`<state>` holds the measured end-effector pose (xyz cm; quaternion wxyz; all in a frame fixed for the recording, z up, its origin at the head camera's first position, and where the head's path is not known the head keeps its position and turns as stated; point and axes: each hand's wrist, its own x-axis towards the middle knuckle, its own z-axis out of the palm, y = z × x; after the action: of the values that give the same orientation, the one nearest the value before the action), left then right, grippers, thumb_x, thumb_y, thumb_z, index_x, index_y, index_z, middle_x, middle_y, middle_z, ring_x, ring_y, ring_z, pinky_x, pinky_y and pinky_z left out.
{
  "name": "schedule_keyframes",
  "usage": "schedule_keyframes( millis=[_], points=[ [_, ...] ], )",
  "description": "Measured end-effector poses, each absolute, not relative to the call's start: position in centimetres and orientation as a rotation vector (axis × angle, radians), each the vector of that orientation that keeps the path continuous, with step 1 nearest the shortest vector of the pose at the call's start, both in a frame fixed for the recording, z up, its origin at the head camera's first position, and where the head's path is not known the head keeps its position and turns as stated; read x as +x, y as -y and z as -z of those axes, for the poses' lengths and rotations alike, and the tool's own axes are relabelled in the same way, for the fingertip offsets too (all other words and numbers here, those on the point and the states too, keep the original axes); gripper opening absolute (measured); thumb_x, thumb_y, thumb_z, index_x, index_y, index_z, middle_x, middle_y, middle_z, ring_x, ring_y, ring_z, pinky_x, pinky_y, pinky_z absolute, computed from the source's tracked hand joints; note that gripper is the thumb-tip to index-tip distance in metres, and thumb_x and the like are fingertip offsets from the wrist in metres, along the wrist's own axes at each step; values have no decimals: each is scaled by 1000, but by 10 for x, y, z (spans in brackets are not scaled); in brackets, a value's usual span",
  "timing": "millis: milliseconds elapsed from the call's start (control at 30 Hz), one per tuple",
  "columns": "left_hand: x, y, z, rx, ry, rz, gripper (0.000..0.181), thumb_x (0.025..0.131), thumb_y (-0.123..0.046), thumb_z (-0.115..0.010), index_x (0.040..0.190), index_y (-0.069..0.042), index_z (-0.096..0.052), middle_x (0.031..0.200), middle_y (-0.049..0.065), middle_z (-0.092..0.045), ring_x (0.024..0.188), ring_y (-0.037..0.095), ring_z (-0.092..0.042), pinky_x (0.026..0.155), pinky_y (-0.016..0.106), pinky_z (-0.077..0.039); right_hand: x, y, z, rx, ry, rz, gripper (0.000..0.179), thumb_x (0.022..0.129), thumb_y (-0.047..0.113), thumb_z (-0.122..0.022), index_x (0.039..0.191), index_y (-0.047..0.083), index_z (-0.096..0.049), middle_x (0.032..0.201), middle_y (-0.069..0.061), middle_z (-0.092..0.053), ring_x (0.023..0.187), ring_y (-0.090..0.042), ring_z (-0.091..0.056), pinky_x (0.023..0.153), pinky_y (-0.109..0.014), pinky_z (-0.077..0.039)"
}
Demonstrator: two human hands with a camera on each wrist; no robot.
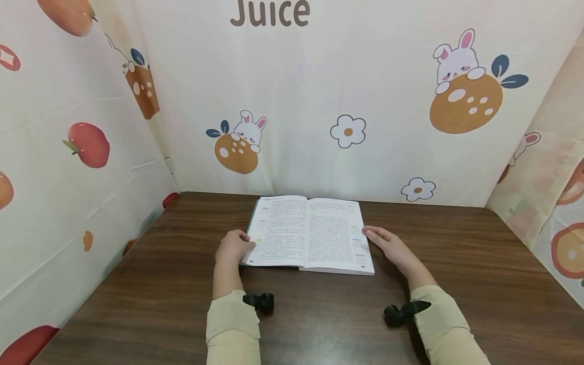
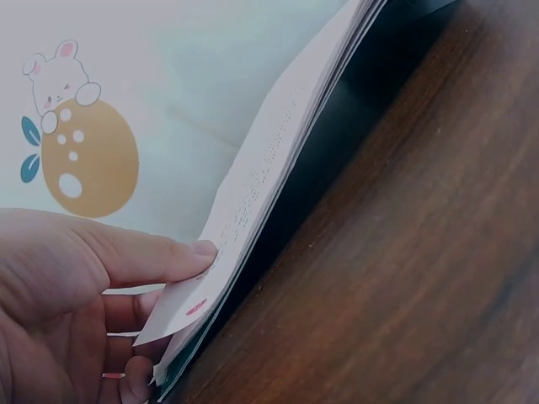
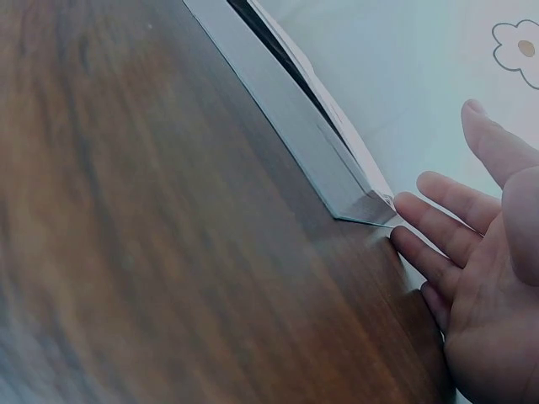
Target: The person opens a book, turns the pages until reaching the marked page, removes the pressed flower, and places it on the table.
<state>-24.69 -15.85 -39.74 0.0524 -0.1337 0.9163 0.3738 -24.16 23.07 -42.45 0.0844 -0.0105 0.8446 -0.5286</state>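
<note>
Nearest: two pale sleeves, left [image 1: 232, 324] and right [image 1: 444, 319], each with one black wrist device, the left device [image 1: 260, 302] and the right device [image 1: 403, 313]. Two hands ahead of them. Left hand [image 1: 233, 247] pinches the lower outer corner of the left page, thumb on top, fingers below. Right hand [image 1: 394, 249] has its fingers extended and spread, tips at the book's right edge; whether they press on it, cannot tell. One book [image 1: 306, 233], open at two printed pages, lies between the hands on the one brown desk [image 1: 328, 314], close to the desk's far edge. Behind: one white back cloth [image 1: 301, 91] bearing one word, "Juice" [image 1: 270, 13], two flowers, lower [image 1: 418, 189] and upper [image 1: 348, 132], and two rabbits on orange fruit, smaller [image 1: 236, 152] and larger [image 1: 466, 104].
</note>
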Motion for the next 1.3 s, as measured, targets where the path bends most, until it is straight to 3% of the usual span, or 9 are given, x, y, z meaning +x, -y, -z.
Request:
schedule_keyframes(
  millis=[800,967,1133,1300],
  points=[
    [-251,145,396,-386,-2861,-1018,23,83,-14,-64,101,-5,-53,96,15,-56,85,29,-50,68,39,-38,-242,-231,422,-13,-2545,1544,63,92,53,-45,138,10,-42,144,-17,-33,135,-38,-18,102,-62,-10],
    [-254,126,388,-146,-2990,-988,23,84,-11,-58,107,-7,-56,110,16,-50,101,31,-44,78,44,-39,-242,-231,422,-11,-2548,1542,64,91,54,-45,138,10,-42,144,-17,-33,135,-38,-18,102,-62,-10],
    [-259,101,388,272,-2968,-1062,26,91,-8,-48,112,-11,-62,124,10,-51,122,27,-39,96,44,-35,-242,-232,424,-32,-2550,1549,65,91,54,-46,137,10,-43,144,-18,-34,135,-38,-19,102,-61,-11],
    [-260,85,393,476,-2875,-1029,30,92,-11,-50,119,-14,-62,132,6,-51,129,24,-36,104,42,-28,-242,-231,425,-43,-2548,1559,65,90,55,-46,137,9,-43,143,-18,-35,135,-37,-20,103,-60,-12]
  ],
)
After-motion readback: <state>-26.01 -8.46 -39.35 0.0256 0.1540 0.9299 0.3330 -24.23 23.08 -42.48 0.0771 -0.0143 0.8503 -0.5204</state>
